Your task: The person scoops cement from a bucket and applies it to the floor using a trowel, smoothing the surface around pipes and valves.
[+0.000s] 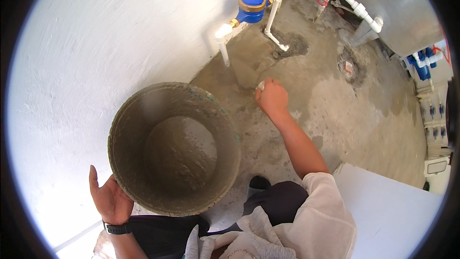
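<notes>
A large round grey-brown bucket, crusted with dried cement, takes up the left middle of the view. Inside it, wet grey mud or cement covers the bottom. My left hand supports the bucket from its lower left side, palm turned up and thumb stretched away; the other fingers are hidden behind the bucket wall. Beyond the bucket to the right, my right hand is reached out over the floor with its fingers curled closed. A small whitish piece shows at those fingers, but its kind is unclear.
On the white wall sits a blue water meter joined to white pipes. The rough concrete floor has damp patches and a broken hole. A metal tank stands far right; a white panel lies near right.
</notes>
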`<action>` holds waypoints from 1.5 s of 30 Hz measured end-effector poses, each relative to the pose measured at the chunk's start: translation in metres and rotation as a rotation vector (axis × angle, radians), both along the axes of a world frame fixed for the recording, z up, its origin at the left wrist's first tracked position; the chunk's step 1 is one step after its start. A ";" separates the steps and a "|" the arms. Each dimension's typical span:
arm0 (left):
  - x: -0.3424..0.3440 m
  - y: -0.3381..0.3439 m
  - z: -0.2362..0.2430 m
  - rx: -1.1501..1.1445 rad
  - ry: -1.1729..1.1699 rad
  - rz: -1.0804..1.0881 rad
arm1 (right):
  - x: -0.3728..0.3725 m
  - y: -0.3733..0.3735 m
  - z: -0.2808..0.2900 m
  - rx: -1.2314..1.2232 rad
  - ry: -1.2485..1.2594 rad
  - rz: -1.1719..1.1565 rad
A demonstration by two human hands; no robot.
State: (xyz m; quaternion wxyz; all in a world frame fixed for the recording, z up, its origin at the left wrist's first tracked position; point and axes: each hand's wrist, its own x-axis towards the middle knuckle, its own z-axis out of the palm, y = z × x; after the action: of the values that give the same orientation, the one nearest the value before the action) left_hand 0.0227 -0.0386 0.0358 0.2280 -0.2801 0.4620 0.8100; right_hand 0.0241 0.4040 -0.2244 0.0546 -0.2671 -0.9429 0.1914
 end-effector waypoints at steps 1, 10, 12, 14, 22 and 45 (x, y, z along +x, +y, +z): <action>-0.001 -0.002 -0.001 0.054 0.015 -0.033 | -0.002 0.000 -0.001 -0.008 -0.016 0.024; 0.001 -0.009 -0.002 -0.004 -0.016 -0.027 | -0.062 -0.044 -0.072 -1.471 -0.118 -0.051; 0.001 -0.012 -0.004 0.040 -0.005 -0.071 | -0.087 -0.058 -0.083 -1.439 -0.171 -0.028; -0.002 -0.017 -0.005 0.332 0.065 -0.182 | -0.109 -0.070 -0.087 -1.394 -0.169 -0.018; 0.000 -0.026 -0.011 0.114 0.030 -0.045 | -0.176 -0.090 -0.099 -1.398 0.016 -0.193; -0.002 -0.034 -0.015 0.095 0.037 -0.098 | -0.070 -0.102 -0.084 -1.286 -0.064 0.081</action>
State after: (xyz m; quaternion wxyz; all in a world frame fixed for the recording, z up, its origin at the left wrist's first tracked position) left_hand 0.0207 -0.0726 0.0204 0.2717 -0.2313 0.4404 0.8238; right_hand -0.0462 0.3020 -0.3084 -0.1520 -0.2163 -0.6504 0.7121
